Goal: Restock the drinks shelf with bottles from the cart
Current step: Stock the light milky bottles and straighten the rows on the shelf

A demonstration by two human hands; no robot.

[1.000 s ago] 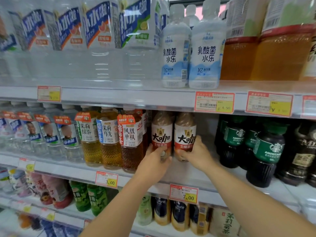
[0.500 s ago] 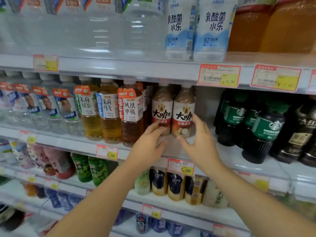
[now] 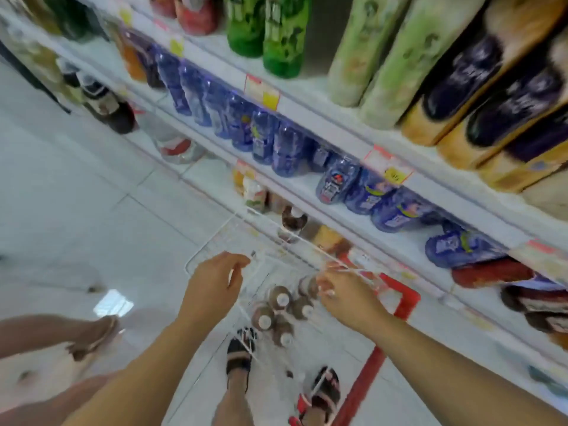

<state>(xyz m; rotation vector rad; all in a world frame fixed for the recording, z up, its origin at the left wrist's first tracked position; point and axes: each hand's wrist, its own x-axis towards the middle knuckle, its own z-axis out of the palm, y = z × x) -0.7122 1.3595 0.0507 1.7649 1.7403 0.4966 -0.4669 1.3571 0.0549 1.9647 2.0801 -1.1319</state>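
Observation:
The view now looks steeply down and is blurred. A white wire cart (image 3: 215, 238) with a red frame stands below me, next to the drinks shelf (image 3: 347, 139). Several brown bottles with white caps (image 3: 281, 299) stand in its bottom. My left hand (image 3: 212, 284) hovers over the cart's left side, fingers loosely curled, holding nothing. My right hand (image 3: 344, 290) hangs above the bottles on the right, fingers bent and apart, also without a bottle. Neither hand touches a bottle.
Blue bottles (image 3: 264, 139) fill the shelf tier beside the cart; green bottles (image 3: 282, 35) and pale green ones (image 3: 387, 72) stand on the tier above. My sandalled feet (image 3: 242, 352) are on the white tiled floor under the cart. Another person's foot (image 3: 92, 336) is at the left.
Both hands have let go of the two brown bottles left on the middle shelf and dropped to the cart. The camera has swung down from the shelf to the floor.

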